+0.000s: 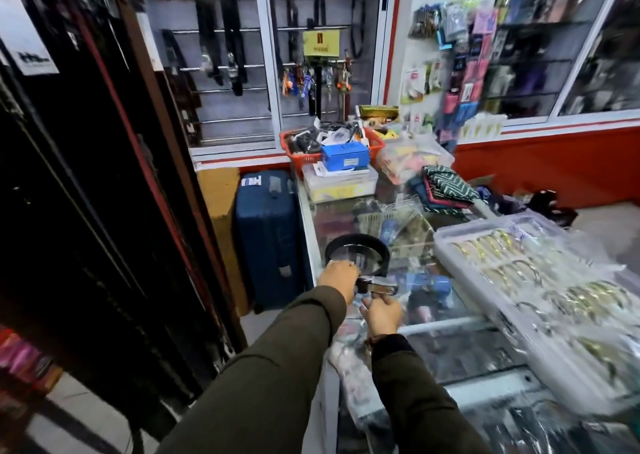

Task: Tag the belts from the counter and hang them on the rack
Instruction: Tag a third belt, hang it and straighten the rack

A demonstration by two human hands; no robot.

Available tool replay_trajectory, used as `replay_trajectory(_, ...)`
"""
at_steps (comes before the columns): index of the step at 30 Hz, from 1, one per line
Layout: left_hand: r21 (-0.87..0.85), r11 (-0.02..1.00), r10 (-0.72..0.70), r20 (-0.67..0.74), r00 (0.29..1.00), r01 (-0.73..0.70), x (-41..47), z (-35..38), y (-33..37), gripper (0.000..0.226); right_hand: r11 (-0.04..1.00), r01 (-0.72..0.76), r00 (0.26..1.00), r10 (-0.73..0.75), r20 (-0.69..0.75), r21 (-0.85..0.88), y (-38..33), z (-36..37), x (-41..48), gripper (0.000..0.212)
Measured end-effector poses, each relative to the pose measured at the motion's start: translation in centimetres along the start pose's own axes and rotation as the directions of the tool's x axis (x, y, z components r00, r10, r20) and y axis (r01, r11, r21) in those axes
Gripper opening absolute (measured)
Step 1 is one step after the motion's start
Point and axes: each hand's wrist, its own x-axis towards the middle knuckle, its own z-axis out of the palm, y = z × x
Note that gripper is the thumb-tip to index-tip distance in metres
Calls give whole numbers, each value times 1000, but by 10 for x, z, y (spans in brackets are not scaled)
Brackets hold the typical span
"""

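Observation:
A coiled black belt [356,245] in a clear wrapper lies on the glass counter [460,346] near its left edge. My left hand [338,277] grips the belt's near end beside the metal buckle [379,286]. My right hand [382,313] is just under the buckle, its fingers closed on it or on a small tag; I cannot tell which. Many dark belts hang on the rack [86,211] at the left, right beside the counter. More belts hang on rails [225,48] behind glass at the back.
A clear tray of gold bangles [540,280] fills the counter's right side. A red basket [301,148], a blue box [344,155] and folded cloths [446,187] crowd the far end. A blue suitcase [266,235] stands on the floor between rack and counter.

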Motion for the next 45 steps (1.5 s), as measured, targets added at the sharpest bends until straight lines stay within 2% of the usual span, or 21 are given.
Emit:
replay_trajectory(3,-120,993,16,-39,999,-21,-1,5,-4,32,998,2,1000,-3,11,63,-3,-4,-5,36)
replay_trajectory(4,-160,987,15,-58,998,-24,-3,8,-6,33,998,10,1000,-11,4,62,-6,-7,-9,46)
replay_trajectory(7,-346,938,-53,-157,986,-5,-15,16,-12,29,996,70,997,-72,32,62,-12,-10,-22,57)
replay_trajectory(11,-666,746,-274,-264,925,31,-44,18,-23,27,994,102,971,-109,212,43,-21,3,-41,53)
replay_trajectory(13,-777,629,-391,-288,874,26,-62,15,-30,28,985,166,941,-142,308,-51,-22,14,-53,49)
replay_trajectory(15,-831,556,-473,-314,823,3,-83,10,-41,31,951,270,902,-196,385,-148,-22,27,-67,47)
replay_trajectory(17,-845,535,-505,-342,792,-24,-104,3,-52,30,903,376,854,-249,456,-210,-20,39,-83,46)
replay_trajectory(20,-828,558,-546,-411,730,-49,-135,-11,-68,31,828,506,781,-321,536,-242,-16,58,-111,41)
replay_trajectory(24,-784,621,-571,-472,672,-23,-164,-35,-82,37,792,590,679,-382,627,-157,-16,78,-147,39)
replay_trajectory(27,-808,578,-570,-500,652,-115,-184,-56,-91,33,768,634,602,-419,680,-89,-23,91,-169,39)
replay_trajectory(30,-804,562,-576,-548,606,-193,-199,-83,-98,32,771,637,561,-448,696,-17,-34,106,-191,34)
replay_trajectory(35,-767,578,-566,-624,538,-280,-216,-132,-105,32,820,569,540,-432,722,65,-58,131,-222,24)
replay_trajectory(37,-745,590,-552,-653,518,-311,-221,-151,-109,32,818,566,495,-434,753,100,-70,140,-233,19)
replay_trajectory(41,-667,623,-501,-742,446,-409,-233,-202,-112,29,790,579,380,-480,791,201,-109,166,-264,24)
replay_trajectory(45,-596,654,-482,-803,349,-466,-244,-257,-112,30,785,557,322,-506,800,272,-149,192,-290,21)
